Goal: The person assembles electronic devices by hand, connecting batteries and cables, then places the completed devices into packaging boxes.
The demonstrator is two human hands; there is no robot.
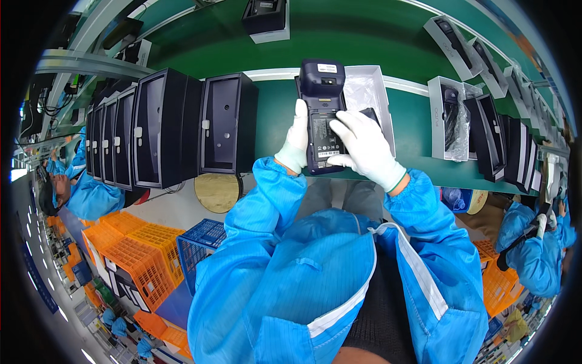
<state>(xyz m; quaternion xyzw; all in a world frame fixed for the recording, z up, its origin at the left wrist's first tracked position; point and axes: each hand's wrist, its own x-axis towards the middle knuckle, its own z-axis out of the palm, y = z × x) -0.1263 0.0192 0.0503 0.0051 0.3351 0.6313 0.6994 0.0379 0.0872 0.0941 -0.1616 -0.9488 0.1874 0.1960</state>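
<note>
A dark handheld terminal point(320, 85) is held over the green bench with its back facing up. Its wide top end carries a white label and a small window. The back cover is off, so a black labelled battery point(325, 134) shows in the recess. My left hand point(297, 136), in a white glove, grips the terminal's left side. Across the battery lies my white-gloved right hand point(368, 144), its thumb at the lower end and fingers higher up, closed on it. Behind the terminal stands an open white box point(381, 100) with clear plastic and a dark piece inside.
Several dark open boxes point(229, 124) stand in a row at left. At right, a white box point(438, 115) holds a wrapped terminal beside more dark boxes point(485, 136). A dark box point(267, 30) sits at the back. Orange crates point(136, 261), a stool point(217, 193) and co-workers point(533, 242) are around.
</note>
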